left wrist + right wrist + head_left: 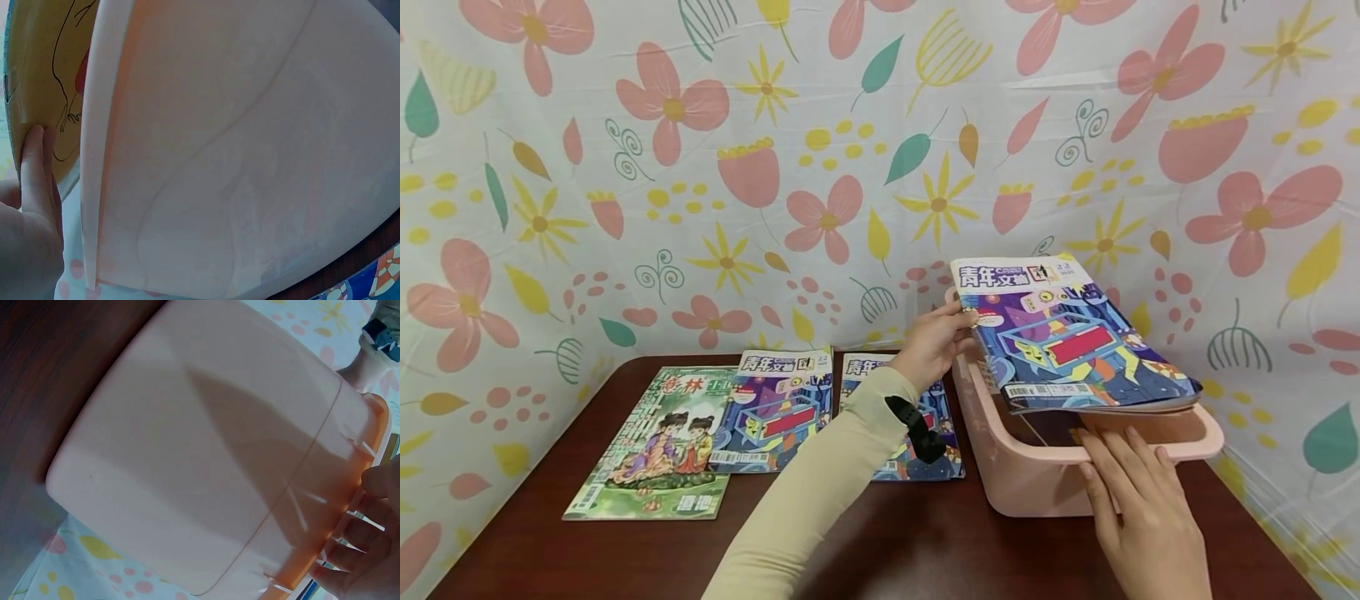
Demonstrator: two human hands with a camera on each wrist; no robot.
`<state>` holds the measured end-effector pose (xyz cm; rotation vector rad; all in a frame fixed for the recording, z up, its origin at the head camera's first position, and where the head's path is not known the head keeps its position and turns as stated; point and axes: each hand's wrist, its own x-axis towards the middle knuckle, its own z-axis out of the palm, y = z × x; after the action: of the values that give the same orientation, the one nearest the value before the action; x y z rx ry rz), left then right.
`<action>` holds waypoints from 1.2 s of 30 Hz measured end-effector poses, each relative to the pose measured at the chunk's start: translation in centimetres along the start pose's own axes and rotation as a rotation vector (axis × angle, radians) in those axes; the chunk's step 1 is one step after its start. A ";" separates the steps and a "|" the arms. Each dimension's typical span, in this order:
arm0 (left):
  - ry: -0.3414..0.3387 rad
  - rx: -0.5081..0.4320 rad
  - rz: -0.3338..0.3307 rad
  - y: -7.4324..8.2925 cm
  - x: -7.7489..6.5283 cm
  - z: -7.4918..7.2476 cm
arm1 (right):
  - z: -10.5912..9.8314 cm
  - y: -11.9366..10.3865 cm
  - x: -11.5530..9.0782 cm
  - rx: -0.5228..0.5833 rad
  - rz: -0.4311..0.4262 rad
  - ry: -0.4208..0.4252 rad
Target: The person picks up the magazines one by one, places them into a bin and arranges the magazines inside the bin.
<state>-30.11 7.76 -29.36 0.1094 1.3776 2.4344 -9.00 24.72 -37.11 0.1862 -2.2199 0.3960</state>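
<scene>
At the right of the frame, the left hand (928, 346) pinched a magazine (1067, 342), likely light and bendy, best held by its edge, over the pink bin (1045, 490), whose rim (1045, 454) the right hand (1150, 517) touched with nearly straight fingers (1108, 468).

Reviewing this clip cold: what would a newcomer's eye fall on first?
Probably the bright purple-blue magazine held at its left edge by the left hand over the pink bin, with the right hand at the bin's front rim. The flowered cloth filling the background competes for attention, as does the green magazine at the left of the table.
</scene>
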 end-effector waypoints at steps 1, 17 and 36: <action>0.004 -0.002 -0.004 0.0 0.0 0.2 | 0.0 0.0 0.0 -0.001 0.000 -0.004; 0.005 0.053 -0.008 -0.9 0.2 1.0 | 0.1 0.1 0.2 0.024 -0.045 0.049; 0.036 0.130 0.002 -0.9 0.7 2.3 | 0.2 0.2 0.1 0.022 -0.047 0.053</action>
<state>-29.96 10.34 -28.97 0.0989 1.5514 2.3587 -9.22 24.83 -37.17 0.2366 -2.1554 0.3947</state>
